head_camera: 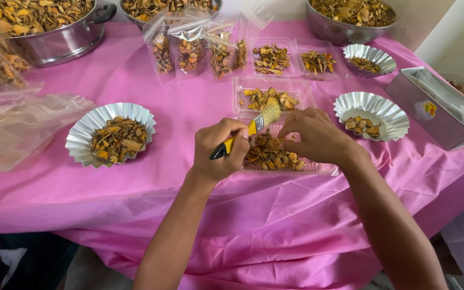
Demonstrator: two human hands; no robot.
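Behind the clear tray (318,167), four clear pouches (189,48) stand; left hand (220,150) fingers clamp a brush (245,131).

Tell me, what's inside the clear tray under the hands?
The clear tray holds dried yellow-brown chips. The left hand, holding a brush, and the right hand cover part of the pile, so what lies beneath them cannot be seen.

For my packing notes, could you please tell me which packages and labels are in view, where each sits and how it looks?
Pouches: table's far edge, clear, upright, holding dried yellow-brown chips.
Trays: right of the pouches, clear, shallow, rectangular, part-filled.
Loose bags: left, crumpled, clear.
Box: right, long, silvery.
Sticker: on the box, round, white with yellow and red.
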